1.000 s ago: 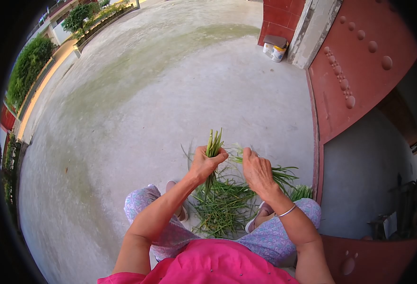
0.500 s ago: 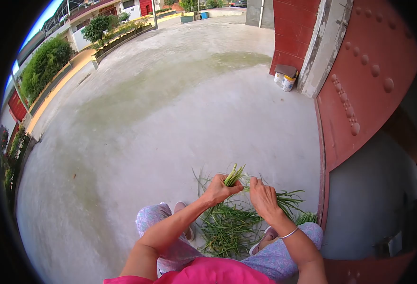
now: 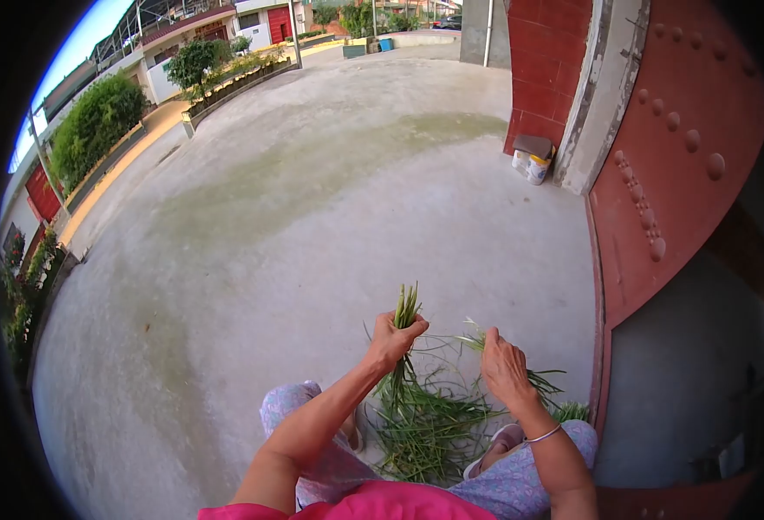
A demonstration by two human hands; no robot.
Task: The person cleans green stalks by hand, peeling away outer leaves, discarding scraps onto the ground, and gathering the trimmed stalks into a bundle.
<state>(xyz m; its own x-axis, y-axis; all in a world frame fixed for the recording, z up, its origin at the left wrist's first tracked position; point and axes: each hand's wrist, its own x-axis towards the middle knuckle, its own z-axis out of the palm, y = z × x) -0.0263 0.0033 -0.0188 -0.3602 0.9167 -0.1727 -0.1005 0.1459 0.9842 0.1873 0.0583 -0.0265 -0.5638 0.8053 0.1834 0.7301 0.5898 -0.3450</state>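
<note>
My left hand (image 3: 395, 341) is closed around a bunch of green chives (image 3: 407, 305); their cut-looking ends point up and the leaves hang below the fist. To its right, apart from it, my right hand (image 3: 505, 369) pinches a smaller bunch of chives (image 3: 474, 341) with pale, whitish ends sticking out to the left. Long leaves from this bunch trail out past the right side of that hand (image 3: 545, 381). Below both hands, a loose heap of chives (image 3: 425, 429) lies on the concrete between my feet.
More greens (image 3: 572, 412) lie beside my right knee. A red studded metal door (image 3: 659, 182) stands at the right. Buckets (image 3: 533, 161) sit against the red-tiled wall (image 3: 548, 69). Concrete ground (image 3: 312, 243) stretches ahead toward planted beds (image 3: 100, 130) at the left.
My hands have moved apart, the left one to the left and the right one to the right. The left bunch now stands more upright. The view has shifted slightly.
</note>
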